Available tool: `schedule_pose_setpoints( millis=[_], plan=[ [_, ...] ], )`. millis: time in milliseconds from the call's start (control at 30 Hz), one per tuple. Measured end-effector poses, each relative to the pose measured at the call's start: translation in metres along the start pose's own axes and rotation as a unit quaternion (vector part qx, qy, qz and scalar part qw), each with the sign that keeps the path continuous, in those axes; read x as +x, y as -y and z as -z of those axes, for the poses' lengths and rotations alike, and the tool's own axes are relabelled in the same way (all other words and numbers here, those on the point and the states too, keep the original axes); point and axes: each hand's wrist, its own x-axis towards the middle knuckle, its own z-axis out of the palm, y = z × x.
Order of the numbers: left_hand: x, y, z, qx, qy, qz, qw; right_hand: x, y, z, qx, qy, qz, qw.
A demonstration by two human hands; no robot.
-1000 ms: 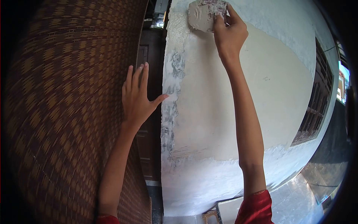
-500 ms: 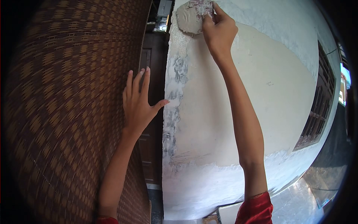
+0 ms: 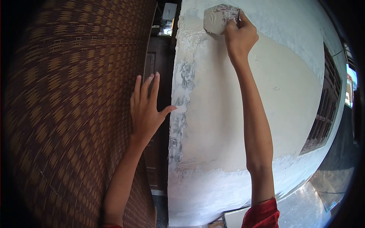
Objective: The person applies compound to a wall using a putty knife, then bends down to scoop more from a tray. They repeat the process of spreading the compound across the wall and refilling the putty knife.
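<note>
High on the wall point(image 3: 224, 125), my right hand point(image 3: 243, 40) is closed on a flat, many-sided putty spreader point(image 3: 215, 21). Beige putty coats most of its face, with some reddish colour showing near my fingers. To its left, a glossy patch of putty point(image 3: 188, 40) covers the upper part of the wall's edge. My left hand point(image 3: 145, 110) is open and holds nothing, fingers spread upward. Its thumb tip overlaps the wall's left edge, beside a grey and white patchy strip point(image 3: 182, 102).
A brown woven panel point(image 3: 76, 114) stands close on the left, with a dark door point(image 3: 152, 171) in the narrow gap. A barred window point(image 3: 323, 106) is on the right. Below, a pale board point(image 3: 235, 218) lies near the wall's foot.
My right hand and the spreader have moved right, away from the wall's left edge, uncovering more of the glossy putty there. My left hand keeps its spread pose; the view has shifted slightly.
</note>
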Motion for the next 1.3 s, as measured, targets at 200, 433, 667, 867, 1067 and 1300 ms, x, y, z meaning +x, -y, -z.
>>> schedule_pose_setpoints(
  millis=[200, 433, 667, 867, 1067, 1300],
  plan=[
    [-0.002, 0.000, -0.004, -0.007, -0.005, 0.001, 1.000, -0.007, -0.006, -0.040, 0.022, 0.008, 0.161, 0.987],
    [-0.002, 0.000, -0.005, -0.014, -0.002, 0.015, 1.000, 0.002, 0.008, -0.011, 0.064, -0.004, 0.017, 0.998],
    [-0.001, 0.001, -0.005, -0.005, -0.005, 0.015, 1.000, -0.006, 0.014, -0.001, -0.001, -0.042, 0.014, 0.999],
    [-0.001, 0.001, -0.005, -0.010, -0.007, 0.021, 1.000, -0.017, 0.014, -0.027, 0.065, 0.024, 0.049, 0.996],
    [-0.002, -0.001, -0.005, -0.010, -0.003, 0.026, 1.000, -0.009, -0.021, 0.029, -0.006, -0.041, -0.059, 0.997],
    [-0.003, -0.001, -0.006, -0.025, -0.004, 0.041, 0.999, -0.042, 0.000, 0.013, -0.018, 0.023, 0.022, 0.999]
  ],
)
